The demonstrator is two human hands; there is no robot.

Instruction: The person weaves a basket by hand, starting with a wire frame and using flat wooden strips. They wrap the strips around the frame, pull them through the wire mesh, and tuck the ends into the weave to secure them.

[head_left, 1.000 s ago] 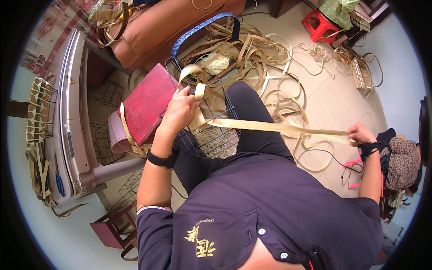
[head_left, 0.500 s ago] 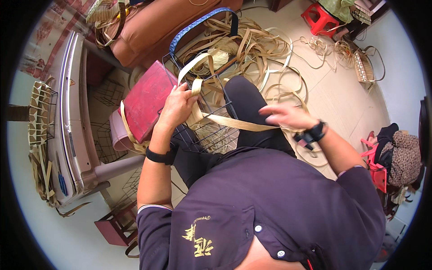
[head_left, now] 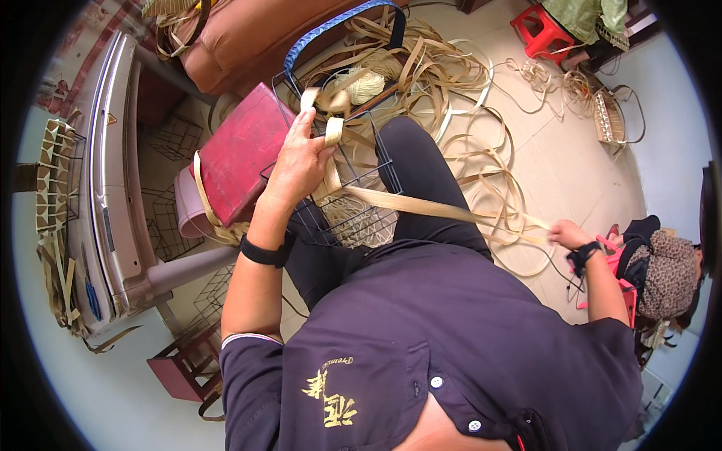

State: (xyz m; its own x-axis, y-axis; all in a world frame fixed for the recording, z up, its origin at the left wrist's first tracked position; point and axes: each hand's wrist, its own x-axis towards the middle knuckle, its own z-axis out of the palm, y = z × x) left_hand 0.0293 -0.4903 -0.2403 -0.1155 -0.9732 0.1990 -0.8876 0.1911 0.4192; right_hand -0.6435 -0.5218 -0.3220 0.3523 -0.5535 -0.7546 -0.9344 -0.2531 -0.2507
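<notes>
A black wire basket frame (head_left: pixel 359 177) with a blue-wrapped handle (head_left: pixel 320 41) stands between my knees, its lower part filled with pale weaving. At its left rim my left hand (head_left: pixel 299 161) is closed on a flat tan strap (head_left: pixel 333 134), which loops over the wires near the fingertips. From the basket the strap runs taut across my right thigh to my right hand (head_left: pixel 569 234). That hand is stretched far out to the right, its fingers closed on the strap's other stretch and slightly blurred.
A red box-like block (head_left: pixel 244 158) on a pink bucket (head_left: pixel 186 199) stands left of the basket. Loose straps (head_left: pixel 444 75) and a cream ball of cord (head_left: pixel 366 86) lie beyond. There is a red stool (head_left: pixel 538 34) at far right and a brown sofa (head_left: pixel 241 41) at far left.
My right hand has swept outward to the right and drawn the strap out straighter. The left hand stays by the basket rim, its fingers pointing a little farther up.
</notes>
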